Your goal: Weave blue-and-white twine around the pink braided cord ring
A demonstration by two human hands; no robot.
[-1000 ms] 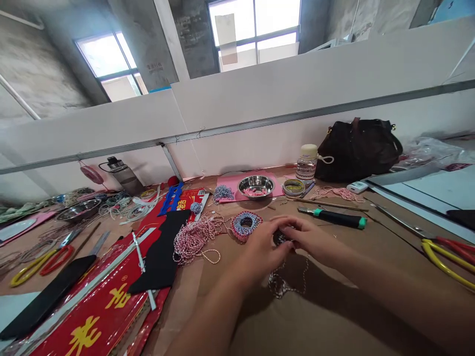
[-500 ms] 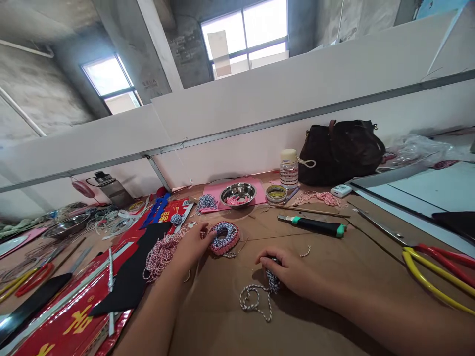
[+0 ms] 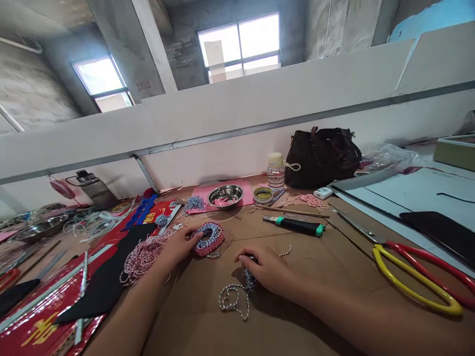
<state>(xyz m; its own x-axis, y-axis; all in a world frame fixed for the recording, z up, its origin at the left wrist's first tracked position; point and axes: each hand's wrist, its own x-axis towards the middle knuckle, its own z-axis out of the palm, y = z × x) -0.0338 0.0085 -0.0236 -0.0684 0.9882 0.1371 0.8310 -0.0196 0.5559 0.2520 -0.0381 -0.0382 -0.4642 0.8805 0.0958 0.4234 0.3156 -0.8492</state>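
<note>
Left hand point(image 3: 181, 246): half-curled; thumb and fingers grip the left edge of a pink-and-blue ring point(image 3: 216, 239) on the bench point(image 3: 185, 311)
Right hand point(image 3: 266, 268): curled nearly closed around a dark-and-white cord point(image 3: 250, 281); loose loops trail beside it
Hands: together over the cord a second ago; now apart
Steel bowl point(image 3: 240, 192): pink pieces point(image 3: 223, 201) inside; stands beyond the ring
</note>
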